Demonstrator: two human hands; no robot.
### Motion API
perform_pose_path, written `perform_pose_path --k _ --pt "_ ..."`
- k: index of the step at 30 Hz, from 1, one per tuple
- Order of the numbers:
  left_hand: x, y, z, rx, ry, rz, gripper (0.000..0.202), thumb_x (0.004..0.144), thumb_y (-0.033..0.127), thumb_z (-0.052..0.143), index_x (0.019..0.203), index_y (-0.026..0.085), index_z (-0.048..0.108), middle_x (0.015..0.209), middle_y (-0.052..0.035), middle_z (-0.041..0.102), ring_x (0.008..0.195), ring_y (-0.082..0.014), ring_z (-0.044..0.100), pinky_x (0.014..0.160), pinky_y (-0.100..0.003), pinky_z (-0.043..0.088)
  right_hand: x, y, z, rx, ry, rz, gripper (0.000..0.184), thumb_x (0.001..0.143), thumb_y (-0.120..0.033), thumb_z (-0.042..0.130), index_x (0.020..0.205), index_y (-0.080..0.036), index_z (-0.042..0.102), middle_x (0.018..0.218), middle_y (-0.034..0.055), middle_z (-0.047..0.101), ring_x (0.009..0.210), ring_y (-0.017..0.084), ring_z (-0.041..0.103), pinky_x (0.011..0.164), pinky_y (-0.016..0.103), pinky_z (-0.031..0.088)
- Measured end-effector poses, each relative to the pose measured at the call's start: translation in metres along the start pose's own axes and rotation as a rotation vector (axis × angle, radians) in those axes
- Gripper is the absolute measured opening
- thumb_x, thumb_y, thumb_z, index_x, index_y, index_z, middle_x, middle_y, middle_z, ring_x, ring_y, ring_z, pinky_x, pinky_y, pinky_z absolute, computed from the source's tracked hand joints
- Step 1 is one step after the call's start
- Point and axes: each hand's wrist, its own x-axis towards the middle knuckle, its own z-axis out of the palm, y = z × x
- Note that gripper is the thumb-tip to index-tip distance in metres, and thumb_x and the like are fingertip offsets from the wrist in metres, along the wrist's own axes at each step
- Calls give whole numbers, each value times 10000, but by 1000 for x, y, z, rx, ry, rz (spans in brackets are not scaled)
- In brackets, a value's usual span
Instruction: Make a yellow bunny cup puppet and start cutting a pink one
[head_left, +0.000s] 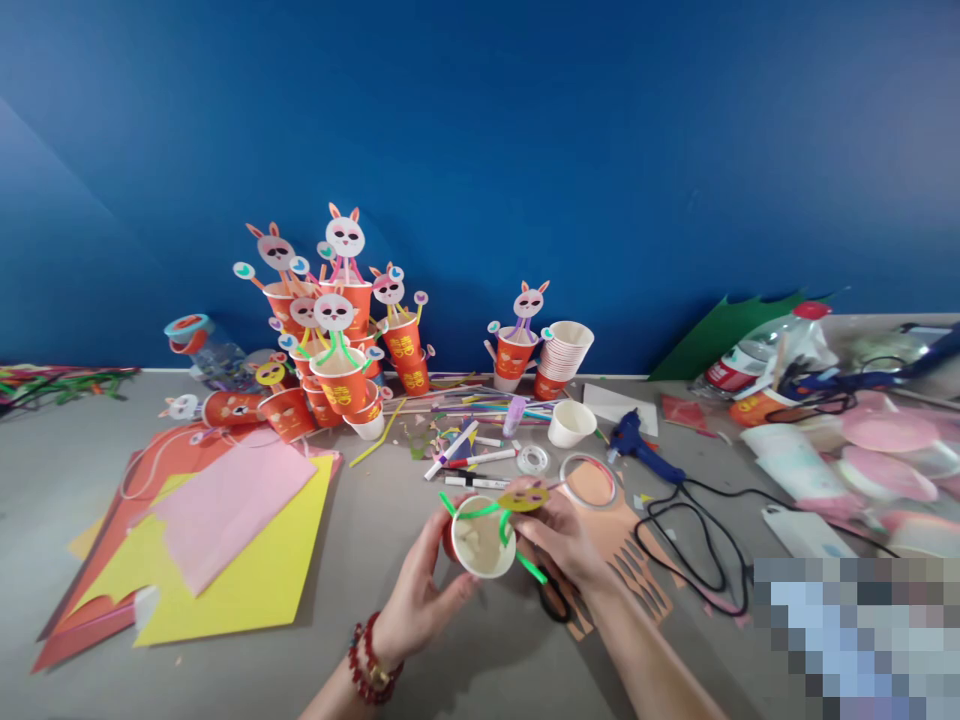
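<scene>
My left hand is wrapped round a paper cup, whose white inside with pale lumps at the bottom faces me. Green pipe cleaners stick out on both sides of its rim. At the right of the rim, my right hand pinches a yellow paper face by its edge; the fingers behind it are hidden. Black-handled scissors lie partly under my right hand. Beside that hand is a cut sheet of orange paper.
Red cups with paper rabbit faces stand at the back left, near a stack of cups. Coloured paper lies left. Markers, tape and a white cup sit ahead. A blue glue gun trails its cord at right.
</scene>
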Motion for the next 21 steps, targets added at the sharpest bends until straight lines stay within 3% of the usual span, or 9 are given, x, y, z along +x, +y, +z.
perform_pose_path --k 5,9,12,15,17,21 --pt "0 2 -2 -107 -35 32 654 930 261 613 1519 266 330 1598 -145 344 1476 -343 318 1200 -560 267 2 2 2 -33 -40 -47 174 777 -300 724 880 -186 644 685 -11 575 557 114 522 503 213 430" --pt "5 12 -3 -198 45 78 501 977 371 506 1457 237 454 1545 -145 429 1459 -346 344 1193 -558 275 1 4 3 -128 -1 -112 117 761 -200 679 873 -192 645 711 -13 597 588 113 537 538 206 432" --pt "11 19 -2 -57 230 52 356 981 350 507 1301 225 603 1383 -137 578 1337 -310 491 1128 -485 379 -2 5 4 -237 -26 -135 155 753 -152 636 900 -193 666 741 -3 617 639 128 562 572 213 439" --pt "16 24 -2 107 371 60 161 948 253 580 1075 223 674 1107 -90 664 1091 -242 614 949 -370 492 -4 5 6 -266 -63 -155 214 735 -123 607 926 -196 671 749 -6 615 659 128 558 585 209 432" --pt "18 27 -3 184 396 75 76 933 222 597 964 211 666 988 -66 656 972 -214 627 850 -325 507 -5 5 7 -244 -76 -149 214 731 -119 597 919 -195 663 735 -14 600 641 119 540 573 201 419" --pt "20 30 -6 325 393 77 48 923 202 594 899 198 635 928 -51 650 885 -191 628 796 -293 496 -4 5 11 -217 -74 -135 196 732 -126 594 908 -189 653 709 -22 572 618 112 521 561 199 414"
